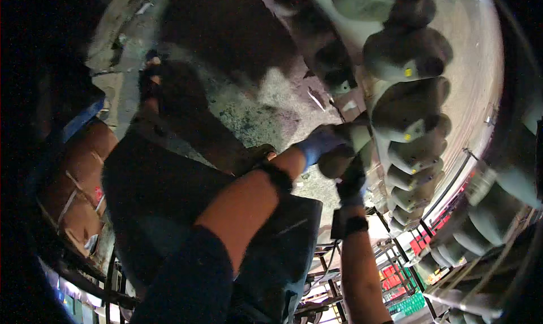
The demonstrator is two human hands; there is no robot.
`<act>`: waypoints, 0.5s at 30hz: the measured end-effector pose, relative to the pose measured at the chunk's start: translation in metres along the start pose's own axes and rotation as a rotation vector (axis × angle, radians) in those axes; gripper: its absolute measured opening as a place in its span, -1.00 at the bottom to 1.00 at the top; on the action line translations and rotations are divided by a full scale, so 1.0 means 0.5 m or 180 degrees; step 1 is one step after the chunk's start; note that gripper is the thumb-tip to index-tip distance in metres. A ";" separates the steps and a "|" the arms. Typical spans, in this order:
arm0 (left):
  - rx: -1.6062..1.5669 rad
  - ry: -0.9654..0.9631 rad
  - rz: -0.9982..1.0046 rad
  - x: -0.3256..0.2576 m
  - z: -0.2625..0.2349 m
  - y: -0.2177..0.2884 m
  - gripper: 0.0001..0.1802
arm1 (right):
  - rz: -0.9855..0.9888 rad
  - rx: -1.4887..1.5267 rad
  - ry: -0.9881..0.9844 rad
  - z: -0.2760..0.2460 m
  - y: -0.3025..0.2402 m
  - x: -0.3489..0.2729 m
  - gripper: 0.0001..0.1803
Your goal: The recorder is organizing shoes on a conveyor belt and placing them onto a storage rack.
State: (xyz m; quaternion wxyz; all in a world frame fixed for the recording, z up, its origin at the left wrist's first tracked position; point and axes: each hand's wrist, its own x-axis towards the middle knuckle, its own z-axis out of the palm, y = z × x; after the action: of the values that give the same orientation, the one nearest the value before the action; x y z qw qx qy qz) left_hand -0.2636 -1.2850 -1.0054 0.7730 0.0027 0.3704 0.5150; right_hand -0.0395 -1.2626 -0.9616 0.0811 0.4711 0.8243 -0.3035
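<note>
My left hand, in a blue glove, is closed on a dull grey rounded piece just right of the middle. My right hand, gloved and in shadow, grips the same piece from its right side; its fingers are partly hidden and blurred. Beyond both hands, another grey rounded form stands close to the piece, and I cannot tell whether they touch. A row of similar grey rounded pieces, some with small yellow stickers, runs along the right. Each of my wrists wears a dark band.
A large dark panel or cloth spreads below my left forearm. Brown tied bundles lie at the left. More stacked grey pieces and black metal racks stand at the lower right. The concrete floor is stained.
</note>
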 end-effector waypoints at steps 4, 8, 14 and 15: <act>0.2756 0.1144 0.1264 0.177 -0.044 -0.073 -0.63 | 0.2103 0.3685 0.1326 0.127 -0.022 0.168 -0.49; 0.2518 -0.0044 0.0739 0.074 -0.024 0.008 -0.52 | 0.0221 0.0481 0.0563 0.058 -0.013 0.163 -0.53; 0.1805 0.1511 0.0645 -0.450 0.036 0.234 -0.59 | 0.1481 0.4464 -0.0545 -0.029 -0.512 0.085 -0.51; 0.1244 0.1586 0.1088 -0.542 0.056 0.340 -0.57 | 0.1195 0.4448 -0.0590 -0.068 -0.613 0.085 -0.49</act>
State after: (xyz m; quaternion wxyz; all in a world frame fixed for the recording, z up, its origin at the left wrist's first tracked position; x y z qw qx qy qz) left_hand -0.4356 -1.4108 -0.7652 0.5465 0.0867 0.6332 0.5412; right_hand -0.3107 -1.3260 -0.8224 -0.1185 0.5187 0.3331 -0.7784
